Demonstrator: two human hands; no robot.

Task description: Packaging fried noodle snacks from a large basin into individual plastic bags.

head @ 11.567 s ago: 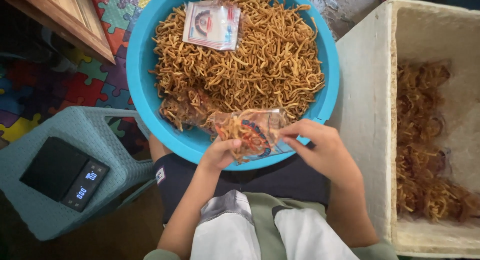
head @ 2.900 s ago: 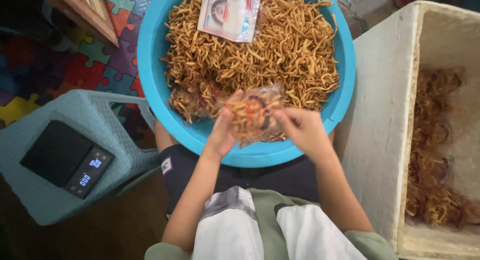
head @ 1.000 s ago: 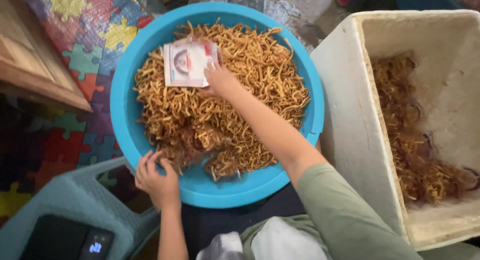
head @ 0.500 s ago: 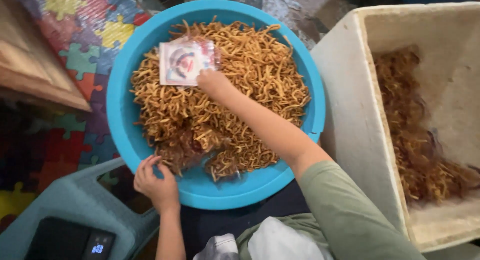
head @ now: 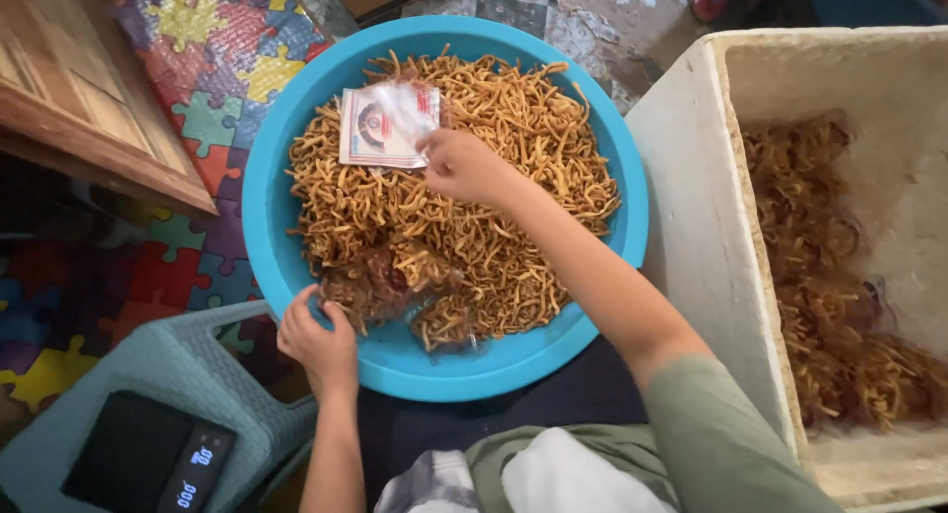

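Basin (head: 265, 227): round, blue, sitting in front of me and heaped with thin fried snack sticks (head: 494, 207), golden brown, darker in a clump near the rim closest to me.

Stack of packets (head: 387, 125): flat, clear plastic with a printed label, lying on top of the sticks at the far side of the basin.

Right hand (head: 462, 167): I am reaching it across the basin, fingers curled, fingertips pinching the near corner of the top packet. It is closing on that packet, with the rest of the stack lying under it.

Left hand (head: 318, 340): I am gripping the basin's near rim with it, thumb hooked inside just beside the dark clump of sticks, fingers wrapping around the outside.

Foam box (head: 696, 227): white, thick-walled, standing just beside the basin on my right. More of the same snack sticks are lying inside along its floor.

Stool (head: 197, 365): pale teal plastic, at my lower left, touching or nearly touching the basin's rim; I cannot tell which.

Scale (head: 148, 459): black, flat, digital, resting on the stool with its small display lit.

Floor mat (head: 197, 88): puzzle-piece foam tiles in many colours, lying under the basin.

Wooden panel (head: 79, 88): brown, at upper left, lying over the mat.
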